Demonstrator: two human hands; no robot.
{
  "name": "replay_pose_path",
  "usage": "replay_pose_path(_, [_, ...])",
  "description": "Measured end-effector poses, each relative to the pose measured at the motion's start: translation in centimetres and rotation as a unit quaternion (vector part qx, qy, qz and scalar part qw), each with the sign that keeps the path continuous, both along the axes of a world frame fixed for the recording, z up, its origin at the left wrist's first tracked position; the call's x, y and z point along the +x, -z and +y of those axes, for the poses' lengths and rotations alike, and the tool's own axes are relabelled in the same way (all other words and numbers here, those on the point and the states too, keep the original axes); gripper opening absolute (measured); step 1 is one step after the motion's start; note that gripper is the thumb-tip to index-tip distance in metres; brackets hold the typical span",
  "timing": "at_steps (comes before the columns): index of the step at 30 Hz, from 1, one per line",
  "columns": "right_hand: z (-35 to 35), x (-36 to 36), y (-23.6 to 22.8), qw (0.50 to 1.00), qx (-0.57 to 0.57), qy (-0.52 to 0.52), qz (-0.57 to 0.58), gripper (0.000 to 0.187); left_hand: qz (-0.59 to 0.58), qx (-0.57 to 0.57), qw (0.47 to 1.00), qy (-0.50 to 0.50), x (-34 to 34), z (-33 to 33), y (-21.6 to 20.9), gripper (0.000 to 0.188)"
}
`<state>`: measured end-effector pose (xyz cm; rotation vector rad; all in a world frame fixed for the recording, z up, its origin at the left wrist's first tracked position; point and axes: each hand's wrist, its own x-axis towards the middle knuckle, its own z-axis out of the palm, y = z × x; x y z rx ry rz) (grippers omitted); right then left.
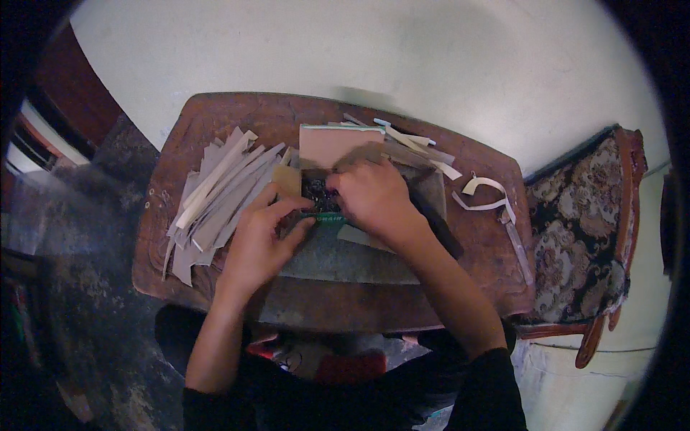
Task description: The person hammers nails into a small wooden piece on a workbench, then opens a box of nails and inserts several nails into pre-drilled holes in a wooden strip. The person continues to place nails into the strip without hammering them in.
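A small open box (332,218) with a green front edge sits near the middle of the table, its pinkish-brown cardboard lid (334,147) raised at the back. Small dark, shiny pieces (316,195) fill it; their kind is too small to tell. My left hand (267,233) grips the box at its front left corner, thumb and forefinger on either side of the front wall. From the right, my right hand (370,192) reaches over the box with curled fingers down among the dark pieces. Its fingertips are hidden and a little blurred.
Long paper or card strips (223,194) lie heaped on the left of the wooden table (345,305). More strips (424,147) lie behind my right hand, and a curled pale strip (496,197) near the right edge. A grey board (316,258) lies under the box. A patterned chair (578,244) stands right.
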<state>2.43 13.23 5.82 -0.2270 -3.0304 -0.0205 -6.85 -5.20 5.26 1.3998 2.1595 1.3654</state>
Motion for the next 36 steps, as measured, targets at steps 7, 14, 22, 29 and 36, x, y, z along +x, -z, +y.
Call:
replay_pose_path(7, [-0.5, -1.6, -0.1, 0.998, -0.046, 0.033, -0.03, 0.014, 0.129, -0.002, 0.992, -0.013, 0.1, 0.8, 2.8, 0.021])
replay_pose_path(14, [0.3, -3.0, -0.2, 0.996, -0.074, 0.056, -0.016, 0.014, 0.137, 0.007, 0.989, -0.05, -0.1, 1.2, 3.3, 0.02])
replay_pose_path(22, [0.1, -2.9, -0.7, 0.991, -0.088, 0.1, -0.026, 0.018, 0.124, 0.001, 0.987, -0.107, 2.6, 0.2, 1.0, 0.019])
replay_pose_path(29, [1.5, -2.0, -0.9, 0.991, -0.102, 0.088, -0.017, 0.018, 0.13, -0.105, 0.982, -0.084, 5.0, 1.1, 4.4, 0.025])
replay_pose_path(36, [2.9, -0.9, 0.1, 0.986, -0.15, 0.076, -0.004, 0.016, 0.206, -0.118, 0.964, -0.122, 6.2, 2.2, 4.7, 0.037])
